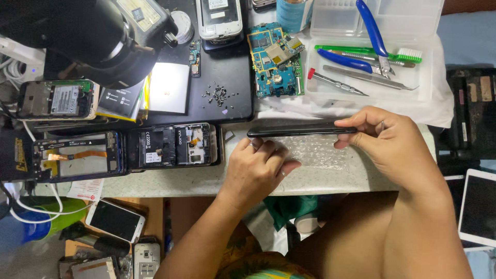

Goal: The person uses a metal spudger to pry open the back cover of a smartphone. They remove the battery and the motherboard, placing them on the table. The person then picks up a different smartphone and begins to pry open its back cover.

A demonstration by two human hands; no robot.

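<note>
A thin black phone (302, 129) is held edge-on above a sheet of bubble wrap (313, 151) on the pale worktop. My right hand (392, 147) pinches its right end between thumb and fingers. My left hand (256, 173) supports the left part from below, its fingers curled under the edge. Both hands grip the same phone.
Two opened phones (175, 145) (77, 155) lie to the left. A black mat (227, 77) carries a pile of small screws (219, 94) and a white rectangle (168, 88). A blue circuit board (274, 59) and a clear tray (369, 77) with blue pliers, tweezers and a brush sit behind. A black lamp head (98, 36) hangs at top left.
</note>
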